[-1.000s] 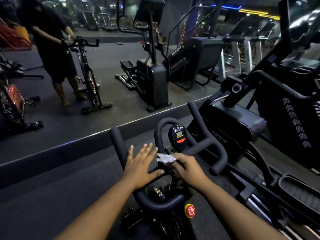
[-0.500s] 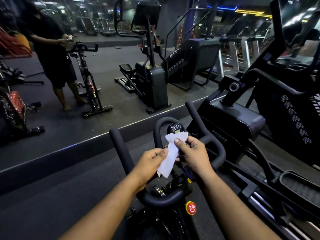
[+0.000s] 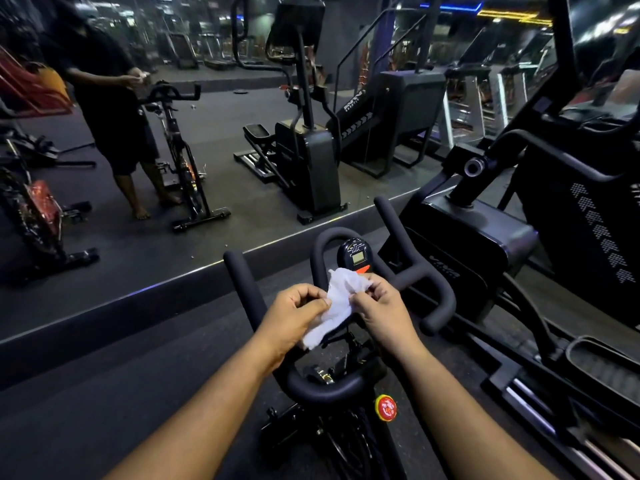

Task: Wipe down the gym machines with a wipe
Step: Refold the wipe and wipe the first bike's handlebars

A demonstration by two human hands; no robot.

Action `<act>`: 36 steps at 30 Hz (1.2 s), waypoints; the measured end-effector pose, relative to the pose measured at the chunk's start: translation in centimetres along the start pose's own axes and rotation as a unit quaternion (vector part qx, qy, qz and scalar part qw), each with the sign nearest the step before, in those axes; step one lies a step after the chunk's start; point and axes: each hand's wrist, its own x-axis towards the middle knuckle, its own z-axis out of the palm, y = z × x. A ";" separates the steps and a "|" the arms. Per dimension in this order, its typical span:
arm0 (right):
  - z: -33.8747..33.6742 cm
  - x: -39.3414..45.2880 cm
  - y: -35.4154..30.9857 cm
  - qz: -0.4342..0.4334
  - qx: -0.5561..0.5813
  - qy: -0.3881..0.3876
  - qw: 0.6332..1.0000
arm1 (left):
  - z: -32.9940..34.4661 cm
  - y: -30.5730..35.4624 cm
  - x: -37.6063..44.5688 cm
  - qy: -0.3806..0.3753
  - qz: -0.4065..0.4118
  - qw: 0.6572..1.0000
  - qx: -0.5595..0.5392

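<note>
Large black elliptical machine [image 3: 485, 258], right, cut off by the frame edge. One black exercise bike with looped foam handlebars [image 3: 429, 289]; its lower frame is lost in shadow. Two hands: left hand [image 3: 294, 317] and right hand [image 3: 381, 306] both pinch one crumpled white wipe [image 3: 337, 299], held above the handlebars, its lower part hidden behind the left hand.

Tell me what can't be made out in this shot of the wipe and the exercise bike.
- Head view: the numbers on the bike's small screen are too small to read.
- The middle of the handlebar is hidden behind the wipe and both hands.
- The left hand and right hand cover the wipe's edges, so its full shape is unclear.
- The bike's seat and pedals are cut off by the bottom edge.
</note>
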 end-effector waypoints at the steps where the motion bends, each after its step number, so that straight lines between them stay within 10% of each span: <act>1: -0.1 0.0 0.2 -0.003 -0.009 0.004 1.000 | 0.0 0.0 -0.1 0.007 -0.001 1.000 0.004; 8: 0.4 -0.9 1.1 0.090 -0.034 -0.092 0.991 | 0.1 -0.5 -0.1 0.045 -0.006 0.999 -0.012; 36: -0.7 -2.0 0.5 0.104 0.147 -0.012 0.983 | 0.1 -0.1 -0.7 -0.052 -0.034 0.995 -0.078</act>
